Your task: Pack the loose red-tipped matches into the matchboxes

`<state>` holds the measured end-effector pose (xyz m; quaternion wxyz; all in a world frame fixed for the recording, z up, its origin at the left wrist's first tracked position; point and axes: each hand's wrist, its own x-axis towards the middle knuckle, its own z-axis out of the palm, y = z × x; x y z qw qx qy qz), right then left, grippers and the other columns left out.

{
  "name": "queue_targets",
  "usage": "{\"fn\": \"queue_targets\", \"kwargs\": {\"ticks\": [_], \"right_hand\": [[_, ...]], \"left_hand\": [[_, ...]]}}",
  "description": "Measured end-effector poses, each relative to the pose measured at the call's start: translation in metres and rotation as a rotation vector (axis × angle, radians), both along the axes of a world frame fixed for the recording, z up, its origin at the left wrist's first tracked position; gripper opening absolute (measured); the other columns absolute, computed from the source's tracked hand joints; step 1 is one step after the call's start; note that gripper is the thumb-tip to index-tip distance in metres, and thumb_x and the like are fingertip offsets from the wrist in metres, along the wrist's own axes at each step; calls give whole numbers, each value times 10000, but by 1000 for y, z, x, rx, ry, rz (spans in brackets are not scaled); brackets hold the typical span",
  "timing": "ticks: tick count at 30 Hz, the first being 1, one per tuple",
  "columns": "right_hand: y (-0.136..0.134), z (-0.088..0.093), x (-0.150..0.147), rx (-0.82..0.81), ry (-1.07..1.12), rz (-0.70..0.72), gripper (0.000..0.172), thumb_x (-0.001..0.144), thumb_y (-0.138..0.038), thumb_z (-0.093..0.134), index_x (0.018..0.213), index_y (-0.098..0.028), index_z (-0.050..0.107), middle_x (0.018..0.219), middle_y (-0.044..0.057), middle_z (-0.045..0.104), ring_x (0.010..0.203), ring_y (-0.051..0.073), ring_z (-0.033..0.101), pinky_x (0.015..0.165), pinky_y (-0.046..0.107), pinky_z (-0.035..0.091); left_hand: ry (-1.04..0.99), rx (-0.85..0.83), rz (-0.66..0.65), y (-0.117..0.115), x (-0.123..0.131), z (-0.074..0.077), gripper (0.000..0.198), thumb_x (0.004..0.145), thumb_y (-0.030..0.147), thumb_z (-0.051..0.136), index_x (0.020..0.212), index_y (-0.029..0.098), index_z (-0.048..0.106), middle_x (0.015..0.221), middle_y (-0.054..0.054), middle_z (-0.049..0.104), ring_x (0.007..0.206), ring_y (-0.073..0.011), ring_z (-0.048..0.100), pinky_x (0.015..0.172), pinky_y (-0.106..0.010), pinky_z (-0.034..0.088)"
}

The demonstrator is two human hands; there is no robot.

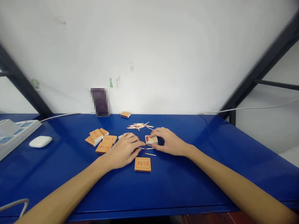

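Note:
My right hand [169, 141] grips a small white matchbox tray [151, 142] by its sides, thumb at the near edge and fingers at the far edge. Red-headed matches lie in the tray. Just left of it, my left hand [127, 149] has thumb and forefinger closed around a match near the table. Two loose matches [150, 154] lie below the tray. Nearer to me rests an orange matchbox cover [142, 164] with red characters. A heap of matches [139, 125] spreads behind both hands. Some white thing [120, 137] is mostly hidden behind my left hand.
Several orange matchboxes [104, 147] are piled left of my left hand. One more matchbox [125, 114] and a dark pixelated object [101, 102] stand by the wall. At the left are a white case [40, 142] and a power strip [21, 132].

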<state>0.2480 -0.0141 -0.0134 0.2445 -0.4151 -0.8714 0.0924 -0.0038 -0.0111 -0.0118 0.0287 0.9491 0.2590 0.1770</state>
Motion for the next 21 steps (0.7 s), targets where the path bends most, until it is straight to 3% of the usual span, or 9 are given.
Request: {"fn": "queue_targets", "kwargs": {"ticks": [5, 11, 15, 21], "right_hand": [[4, -2, 0, 58, 95, -8, 195, 855, -218, 617, 1045, -214, 658, 1040, 57, 689, 944, 203, 643, 852, 363, 503], [12, -9, 7, 161, 197, -119, 376, 838, -231, 637, 1211, -210, 595, 1141, 76, 666, 1026, 225, 638, 908, 384, 507], [17, -16, 12, 91, 143, -177, 346, 844, -243, 629, 1188, -220, 602, 1140, 68, 677, 1024, 236, 641, 905, 396, 503], [15, -15, 14, 1, 95, -199, 209, 867, -290, 602, 1066, -229, 579, 1005, 35, 682, 866, 208, 626, 783, 349, 483]], "left_hand": [[8, 1, 102, 4, 0, -3, 190, 969, 257, 462, 943, 201, 642, 935, -35, 612, 914, -208, 509, 852, -385, 377], [105, 31, 130, 2, 1, 0, 179, 976, 220, 419, 895, 177, 574, 942, -47, 579, 900, -214, 470, 812, -377, 367], [158, 67, 144, -1, 2, 1, 193, 988, 214, 385, 887, 173, 544, 943, -59, 561, 889, -221, 455, 803, -378, 364], [116, 94, 159, -1, 0, -4, 184, 979, 153, 347, 903, 174, 513, 927, -63, 543, 862, -223, 444, 776, -378, 351]]}}
